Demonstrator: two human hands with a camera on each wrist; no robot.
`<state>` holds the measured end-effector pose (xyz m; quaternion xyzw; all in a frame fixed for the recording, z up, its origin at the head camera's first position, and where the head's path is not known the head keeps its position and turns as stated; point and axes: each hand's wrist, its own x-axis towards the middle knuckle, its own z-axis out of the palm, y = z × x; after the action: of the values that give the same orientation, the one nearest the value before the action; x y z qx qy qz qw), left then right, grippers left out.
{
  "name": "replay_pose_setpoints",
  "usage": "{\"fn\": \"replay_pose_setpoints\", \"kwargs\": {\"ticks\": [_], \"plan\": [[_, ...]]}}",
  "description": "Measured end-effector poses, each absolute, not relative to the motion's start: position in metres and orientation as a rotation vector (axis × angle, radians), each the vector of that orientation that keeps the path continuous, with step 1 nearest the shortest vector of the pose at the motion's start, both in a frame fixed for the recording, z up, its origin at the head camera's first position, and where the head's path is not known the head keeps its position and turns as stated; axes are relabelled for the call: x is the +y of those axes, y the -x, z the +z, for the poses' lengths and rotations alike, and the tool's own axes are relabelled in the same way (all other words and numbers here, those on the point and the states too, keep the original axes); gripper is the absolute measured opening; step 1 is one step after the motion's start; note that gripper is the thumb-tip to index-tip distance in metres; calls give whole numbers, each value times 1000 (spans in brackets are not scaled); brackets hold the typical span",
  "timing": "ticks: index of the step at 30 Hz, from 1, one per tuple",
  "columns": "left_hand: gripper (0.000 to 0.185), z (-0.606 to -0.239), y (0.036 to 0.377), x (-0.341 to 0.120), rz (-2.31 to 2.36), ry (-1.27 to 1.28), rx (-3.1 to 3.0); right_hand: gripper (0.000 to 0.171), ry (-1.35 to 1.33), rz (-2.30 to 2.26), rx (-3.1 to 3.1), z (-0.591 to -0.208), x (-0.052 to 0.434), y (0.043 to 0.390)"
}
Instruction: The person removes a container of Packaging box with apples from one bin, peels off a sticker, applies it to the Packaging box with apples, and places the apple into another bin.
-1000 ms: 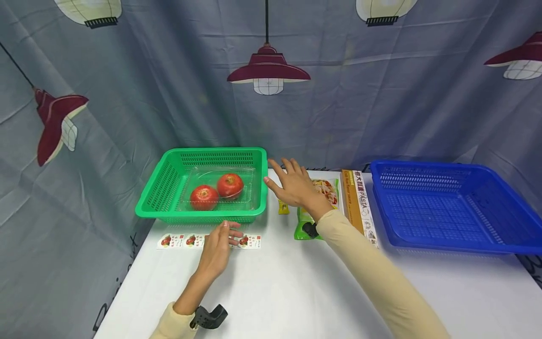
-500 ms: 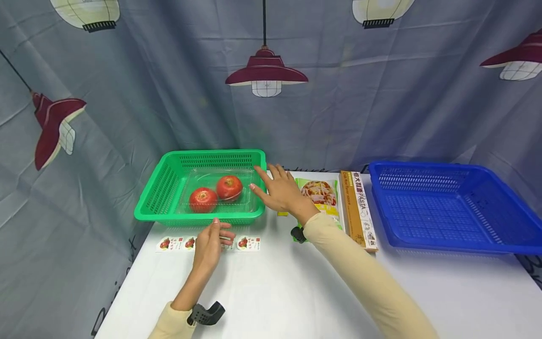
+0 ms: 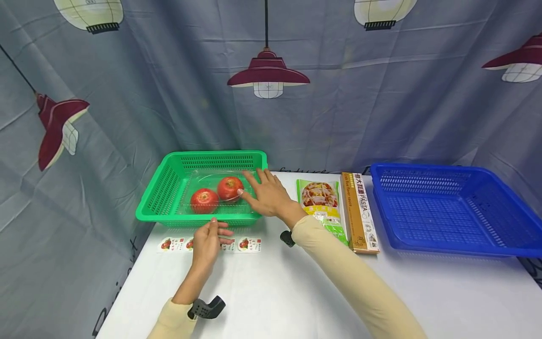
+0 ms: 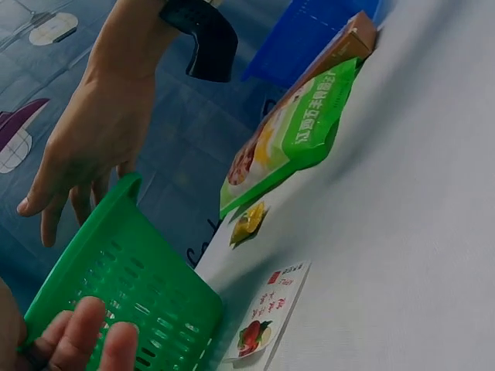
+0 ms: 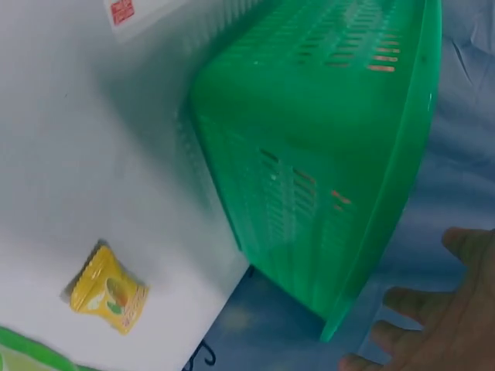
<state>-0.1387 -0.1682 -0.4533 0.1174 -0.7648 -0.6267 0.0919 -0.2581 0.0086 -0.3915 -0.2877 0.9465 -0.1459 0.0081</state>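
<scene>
the basket (image 3: pixel 169 186) with perforated walls is bright green and holds two red tomatoes (image 3: pixel 217 194) in a clear tray (image 3: pixel 250 186), while the second basket (image 3: pixel 449 207) is deep blue with the same perforated pattern. on the white tabletop (image 3: pixel 271 292) lie a white sticker strip (image 3: pixel 250 244) printed with small red tomatoes, a yellow sachet (image 5: pixel 108 290), a green and yellow packet (image 3: pixel 323 202) with a food picture, and a brown-orange pasta box (image 3: pixel 359 212) with white lettering. behind hangs a grey-blue curtain (image 3: pixel 169 94) patterned with maroon lamps and cream lanterns, and both sleeves (image 3: pixel 338 263) are pale beige.
</scene>
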Motion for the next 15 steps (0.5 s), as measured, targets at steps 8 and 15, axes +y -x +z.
{"fn": "replay_pose_setpoints", "kwargs": {"ticks": [8,15], "plan": [[50,-455,140,-170,-1895,-377,-2215,68,934,-444,2944,-394,-3,254],[46,-454,142,-171,-1915,-442,-2215,66,967,-473,2926,-397,-11,253]]}}
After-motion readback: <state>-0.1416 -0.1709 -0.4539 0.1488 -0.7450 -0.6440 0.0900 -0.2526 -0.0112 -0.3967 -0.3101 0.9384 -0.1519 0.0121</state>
